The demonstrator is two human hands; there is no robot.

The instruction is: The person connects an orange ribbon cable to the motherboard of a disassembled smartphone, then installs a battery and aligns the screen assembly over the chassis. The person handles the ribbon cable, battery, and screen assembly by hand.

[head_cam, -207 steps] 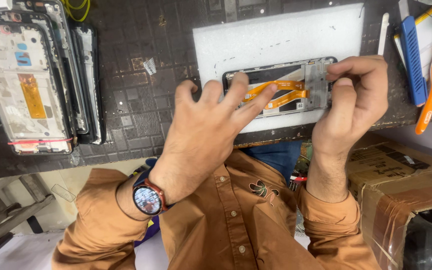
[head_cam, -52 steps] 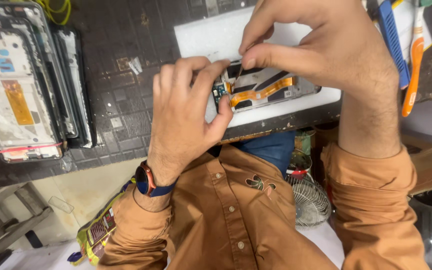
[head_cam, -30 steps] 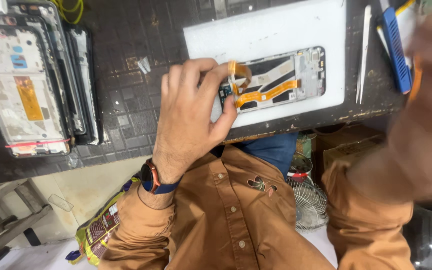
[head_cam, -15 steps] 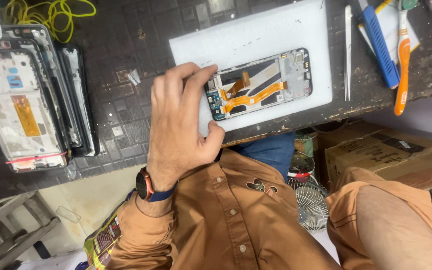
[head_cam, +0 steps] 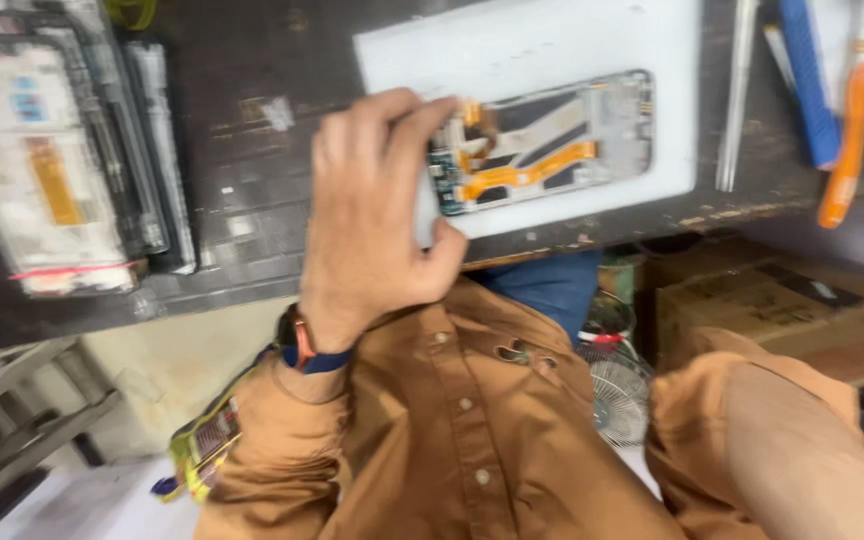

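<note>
An opened phone [head_cam: 562, 145], back cover off, lies on a white mat [head_cam: 552, 50] near the front edge of the dark workbench. Its orange flex cable [head_cam: 532, 175] and metal frame are exposed. My left hand [head_cam: 372, 210], a watch [head_cam: 297, 340] on its wrist, grips the phone's left end, with the fingers over the top and the thumb at the lower edge. Of my right arm only the forearm and brown sleeve [head_cam: 812, 450] show at the bottom right. The right hand itself is out of frame.
A stack of dismantled phone frames and screens [head_cam: 52, 170] lies at the left of the bench. Metal tweezers [head_cam: 737, 90], a blue tool [head_cam: 802, 70] and an orange-handled tool [head_cam: 847, 130] lie right of the mat. Below the bench are a cardboard box [head_cam: 772, 300] and a small fan [head_cam: 617, 390].
My right hand has let go of the phone and drawn back down to the right, out of view. My left hand stays on the phone's left end.
</note>
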